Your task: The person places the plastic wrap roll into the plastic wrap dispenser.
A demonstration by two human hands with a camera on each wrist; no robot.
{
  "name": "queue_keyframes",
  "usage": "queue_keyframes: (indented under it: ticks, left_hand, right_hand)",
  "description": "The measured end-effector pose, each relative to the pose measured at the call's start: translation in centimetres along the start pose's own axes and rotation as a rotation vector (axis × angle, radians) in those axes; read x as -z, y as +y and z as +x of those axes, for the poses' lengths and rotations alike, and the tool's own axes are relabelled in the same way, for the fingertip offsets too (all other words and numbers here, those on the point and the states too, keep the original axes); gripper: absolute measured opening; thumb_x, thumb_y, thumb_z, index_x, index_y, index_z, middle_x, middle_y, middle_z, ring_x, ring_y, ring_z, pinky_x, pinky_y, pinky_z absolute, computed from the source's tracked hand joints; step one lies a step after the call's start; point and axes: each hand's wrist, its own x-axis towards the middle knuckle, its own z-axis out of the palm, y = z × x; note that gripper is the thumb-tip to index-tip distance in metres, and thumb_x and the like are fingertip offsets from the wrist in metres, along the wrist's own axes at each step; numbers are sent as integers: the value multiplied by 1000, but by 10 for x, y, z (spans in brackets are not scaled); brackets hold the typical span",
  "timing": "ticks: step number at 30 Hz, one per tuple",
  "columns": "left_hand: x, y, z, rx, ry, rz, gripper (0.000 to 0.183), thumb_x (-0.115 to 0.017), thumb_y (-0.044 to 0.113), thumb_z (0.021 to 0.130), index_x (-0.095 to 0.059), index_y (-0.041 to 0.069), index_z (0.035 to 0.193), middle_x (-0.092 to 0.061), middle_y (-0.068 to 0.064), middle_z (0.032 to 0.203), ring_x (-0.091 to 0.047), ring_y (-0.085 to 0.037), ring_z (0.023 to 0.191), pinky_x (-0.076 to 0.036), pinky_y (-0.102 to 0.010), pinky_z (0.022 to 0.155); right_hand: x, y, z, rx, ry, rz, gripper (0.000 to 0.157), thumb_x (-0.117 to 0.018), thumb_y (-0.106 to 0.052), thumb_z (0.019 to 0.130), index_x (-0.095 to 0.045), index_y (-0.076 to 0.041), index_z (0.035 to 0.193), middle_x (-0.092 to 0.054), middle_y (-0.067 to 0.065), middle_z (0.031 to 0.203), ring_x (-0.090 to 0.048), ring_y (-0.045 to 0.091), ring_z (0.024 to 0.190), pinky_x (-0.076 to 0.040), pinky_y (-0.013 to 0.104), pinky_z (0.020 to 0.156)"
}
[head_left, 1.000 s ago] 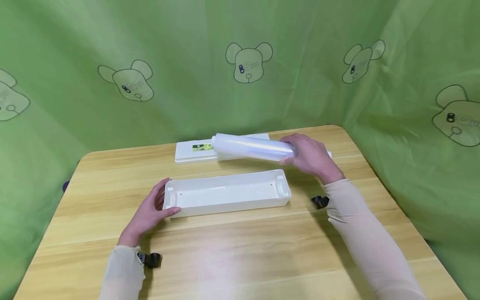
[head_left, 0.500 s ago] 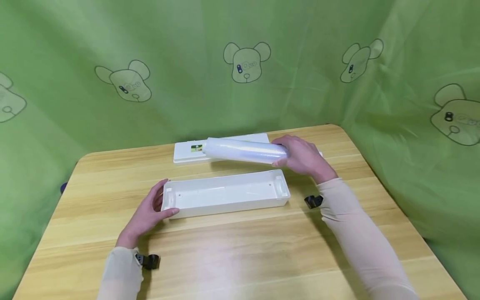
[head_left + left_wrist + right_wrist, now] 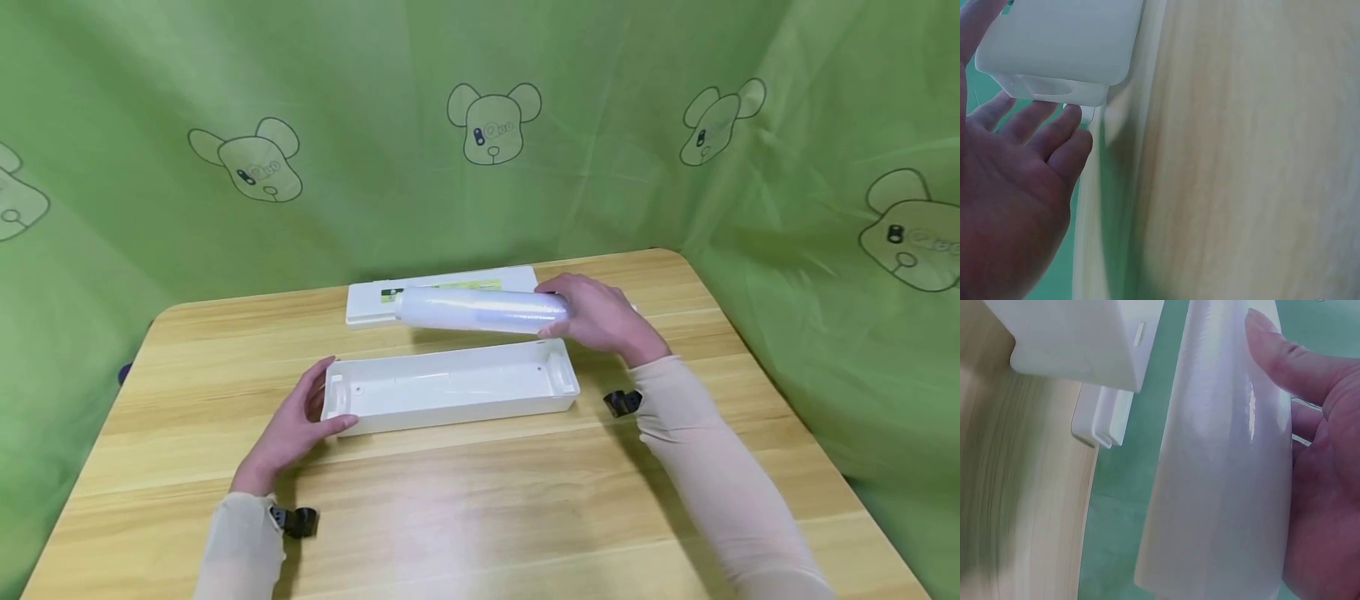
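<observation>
My right hand (image 3: 600, 315) grips a roll of plastic wrap (image 3: 480, 310) near its right end. The roll is held in the air, level and lengthwise, just beyond the long white dispenser box (image 3: 450, 392). In the right wrist view the thumb (image 3: 1285, 359) lies along the shiny film of the roll (image 3: 1222, 456). My left hand (image 3: 296, 425) holds the left end of the box, thumb on the near wall and fingers at the far corner. The box lies open side up, showing a notched holder inside each end. In the left wrist view, fingertips (image 3: 1072, 115) meet the box end (image 3: 1063, 47).
Behind the roll a white lid (image 3: 367, 300) with a green and yellow label lies near the table's back edge, partly covered by the roll. The wooden table (image 3: 480, 508) is bounded by a green curtain (image 3: 375, 167) at the back and sides.
My right hand has brought the roll leftward and lower, closer to the box, and the roll now lies more level. More of the lid's label shows. My left hand keeps its hold on the box.
</observation>
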Motion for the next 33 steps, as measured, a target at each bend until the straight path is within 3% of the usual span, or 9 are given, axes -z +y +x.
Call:
queue_keyframes:
  ticks: [4, 11, 26, 33]
  left_hand:
    - [0, -1, 0, -2, -2, -10, 99, -81, 19, 83, -16, 13, 157, -26, -14, 158, -36, -31, 138, -33, -31, 110]
    - [0, -3, 1, -12, -3, -10, 98, -80, 17, 84, -15, 11, 157, -27, -17, 157, -35, -34, 138, -31, -40, 112]
    - [0, -3, 0, -5, -5, -12, 99, -81, 18, 83, -15, 12, 157, -29, -14, 157, -37, -30, 137, -35, -25, 108]
    - [-1, -3, 0, -6, 1, 0, 98, -80, 18, 84, -15, 12, 157, -29, -16, 156, -35, -33, 138, -32, -35, 111]
  right_hand:
    - [-1, -3, 0, 0, -9, -7, 63, -85, -34, 75, -60, -16, 131, -61, 5, 126, -56, 25, 107, -46, 54, 85]
    - [-2, -7, -1, 9, -21, -42, 64, -85, -34, 75, -60, -15, 131, -60, 6, 128, -55, 26, 112, -46, 55, 86]
    - [-3, -16, -5, 47, -40, -61, 64, -84, -36, 77, -60, -13, 131, -61, 7, 125, -56, 27, 111, -47, 53, 87]
    - [-5, -21, -5, 71, -57, -66, 65, -83, -38, 78, -59, -13, 133, -59, 10, 130, -54, 29, 118, -47, 55, 89]
